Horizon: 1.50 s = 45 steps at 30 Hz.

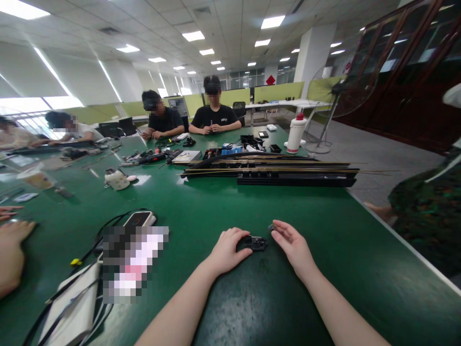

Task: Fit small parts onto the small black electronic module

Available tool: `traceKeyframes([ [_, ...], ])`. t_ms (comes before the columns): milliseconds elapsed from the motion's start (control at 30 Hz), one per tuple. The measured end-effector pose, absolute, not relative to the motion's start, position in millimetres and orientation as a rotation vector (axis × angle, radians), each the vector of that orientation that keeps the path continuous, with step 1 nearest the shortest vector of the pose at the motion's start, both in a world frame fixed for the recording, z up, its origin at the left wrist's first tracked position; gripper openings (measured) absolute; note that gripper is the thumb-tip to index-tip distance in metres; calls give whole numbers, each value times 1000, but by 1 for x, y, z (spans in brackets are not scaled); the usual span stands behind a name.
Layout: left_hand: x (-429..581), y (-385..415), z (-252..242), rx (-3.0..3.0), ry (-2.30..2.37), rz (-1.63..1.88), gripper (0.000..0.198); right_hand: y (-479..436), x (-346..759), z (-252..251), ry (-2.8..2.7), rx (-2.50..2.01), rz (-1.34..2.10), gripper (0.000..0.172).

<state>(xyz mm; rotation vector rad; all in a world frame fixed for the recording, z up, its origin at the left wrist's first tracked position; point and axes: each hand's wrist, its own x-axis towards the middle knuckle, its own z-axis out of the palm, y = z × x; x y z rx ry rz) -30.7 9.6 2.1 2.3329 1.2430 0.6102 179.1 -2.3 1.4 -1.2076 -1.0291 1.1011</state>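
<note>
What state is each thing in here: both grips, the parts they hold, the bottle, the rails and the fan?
left-hand grip, closed over the small black part
small black part, lying on the green table
right-hand grip, fingertips pinched on the tiny dark piece
white bottle, upright, red cap on
black rails, stacked flat on the table
floor fan, standing; whether it is spinning cannot be told
</note>
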Motion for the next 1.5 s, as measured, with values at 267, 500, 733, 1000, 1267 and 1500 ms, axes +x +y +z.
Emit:
traceKeyframes([
  [267, -31, 9, 4, 2328, 1253, 595, 41, -2, 181, -1, -845, -1175, 1107, 44],
  [500, -31, 9, 4, 2315, 1257, 586, 39, 0, 182, -2, -689, -1123, 1157, 44],
  [733, -32, 9, 3, 2325, 1246, 606, 39, 2, 185, -4, -691, -1074, 1153, 35],
  [1000, -32, 9, 4, 2326, 1248, 593, 40, 3, 184, -2, -653, -1053, 1168, 35],
  [1267, -33, 9, 3, 2327, 1249, 592, 40, 3, 185, -4, -712, -1064, 1154, 33],
  [1500, -32, 9, 2, 2320, 1248, 598, 41, 3, 185, -7, -716, -1060, 1146, 34],
])
